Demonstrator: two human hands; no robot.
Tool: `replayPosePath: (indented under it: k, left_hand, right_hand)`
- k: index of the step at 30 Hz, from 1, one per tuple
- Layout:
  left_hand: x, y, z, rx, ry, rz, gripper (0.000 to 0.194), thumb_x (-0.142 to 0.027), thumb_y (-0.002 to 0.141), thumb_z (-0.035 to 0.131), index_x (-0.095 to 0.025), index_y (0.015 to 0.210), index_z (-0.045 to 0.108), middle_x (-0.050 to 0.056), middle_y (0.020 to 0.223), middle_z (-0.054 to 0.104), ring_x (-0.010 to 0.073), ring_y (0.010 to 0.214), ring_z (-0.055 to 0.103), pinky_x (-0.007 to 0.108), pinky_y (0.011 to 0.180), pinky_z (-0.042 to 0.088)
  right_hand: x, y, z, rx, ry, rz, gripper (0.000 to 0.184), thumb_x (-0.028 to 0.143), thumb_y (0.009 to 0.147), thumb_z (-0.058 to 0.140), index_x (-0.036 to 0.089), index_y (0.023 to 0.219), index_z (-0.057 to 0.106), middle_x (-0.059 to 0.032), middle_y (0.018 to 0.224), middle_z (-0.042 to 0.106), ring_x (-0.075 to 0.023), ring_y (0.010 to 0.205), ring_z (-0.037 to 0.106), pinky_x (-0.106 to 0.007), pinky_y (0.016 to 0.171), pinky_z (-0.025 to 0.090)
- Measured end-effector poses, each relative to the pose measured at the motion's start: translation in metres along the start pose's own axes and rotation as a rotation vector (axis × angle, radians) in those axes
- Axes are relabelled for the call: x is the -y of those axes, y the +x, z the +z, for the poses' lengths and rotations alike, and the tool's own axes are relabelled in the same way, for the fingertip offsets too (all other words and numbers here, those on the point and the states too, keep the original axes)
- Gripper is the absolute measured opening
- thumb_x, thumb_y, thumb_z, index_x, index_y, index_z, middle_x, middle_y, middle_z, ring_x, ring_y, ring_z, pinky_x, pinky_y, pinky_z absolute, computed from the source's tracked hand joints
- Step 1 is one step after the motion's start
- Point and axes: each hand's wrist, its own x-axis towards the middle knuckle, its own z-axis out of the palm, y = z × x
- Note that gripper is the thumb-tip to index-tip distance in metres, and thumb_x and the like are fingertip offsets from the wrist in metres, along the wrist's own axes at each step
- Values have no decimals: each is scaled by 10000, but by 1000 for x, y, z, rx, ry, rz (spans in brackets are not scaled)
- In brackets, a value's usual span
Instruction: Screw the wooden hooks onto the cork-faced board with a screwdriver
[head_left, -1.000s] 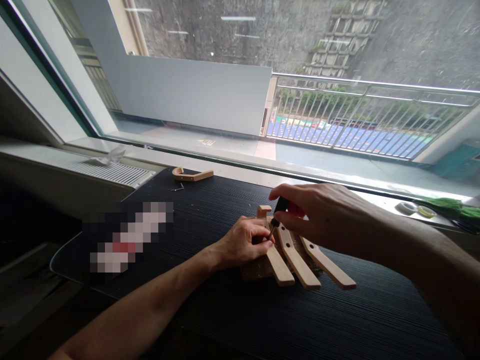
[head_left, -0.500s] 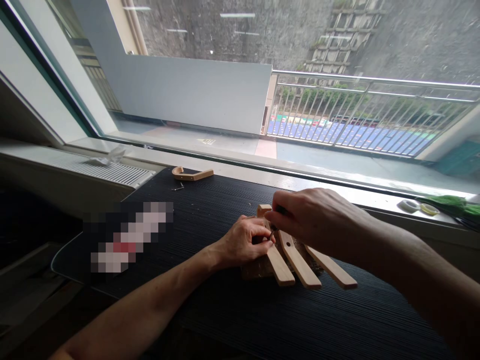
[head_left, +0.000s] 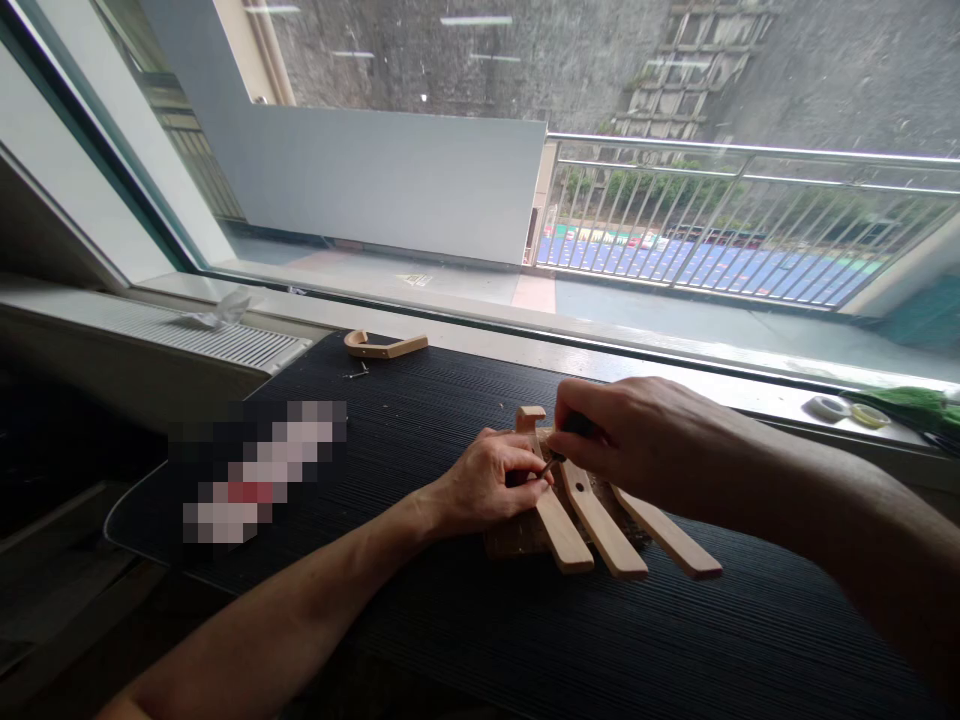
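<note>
My right hand (head_left: 637,430) is closed around the dark handle of a screwdriver (head_left: 553,464), whose shaft slants down to the left. At its tip, the fingers of my left hand (head_left: 480,485) are pinched together over the leftmost wooden hook (head_left: 564,535); whatever they hold is hidden. Beside it lie a middle wooden hook (head_left: 611,535) with a dark hole and a right wooden hook (head_left: 679,545), partly covered by my right hand. All three rest across a brown board (head_left: 514,542), their flat ends pointing towards me.
On the black table (head_left: 420,420), another wooden hook (head_left: 394,348) lies near the window side, with small screws (head_left: 360,371) close by. A pixelated patch (head_left: 262,475) covers something at the left. Tape rolls (head_left: 829,408) sit on the sill at the right.
My right hand has shifted slightly right, and the screwdriver leans further over. My left hand stays almost in place on the leftmost hook.
</note>
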Motion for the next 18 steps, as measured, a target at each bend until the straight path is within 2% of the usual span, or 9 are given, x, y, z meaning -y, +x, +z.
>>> replayPosePath:
  k: [6, 12, 15, 18]
  left_hand:
    - [1, 0, 1, 10, -2, -4, 134, -181, 831, 568, -171, 779, 692, 12, 839, 658, 148, 834, 591, 255, 802, 396]
    - [0, 0, -1, 21, -15, 1, 166, -196, 842, 558, -162, 731, 676, 14, 826, 654, 142, 802, 594, 260, 797, 401]
    - [-1, 0, -1, 18, -3, 5, 154, -183, 843, 558, -166, 755, 684, 8, 843, 658, 136, 800, 594, 270, 832, 385]
    - [0, 0, -1, 8, 9, 4, 140, -174, 839, 564, -173, 776, 689, 0, 846, 662, 132, 805, 596, 273, 854, 369]
  right_hand:
    - [4, 5, 0, -57, -139, 50, 291, 381, 883, 463, 212, 647, 494, 48, 460, 440, -94, 404, 292, -240, 435, 172]
    - [1, -4, -12, -10, -20, -14, 173, 373, 857, 508, 234, 842, 609, 34, 568, 559, -99, 459, 432, -241, 465, 206]
    - [-1, -4, -13, 37, 45, -72, 183, 287, 885, 463, 218, 772, 590, 14, 642, 598, -102, 527, 474, -238, 505, 250]
    - [0, -1, -8, 51, 52, -59, 235, 267, 896, 442, 197, 688, 528, 7, 630, 587, -97, 517, 448, -239, 508, 249]
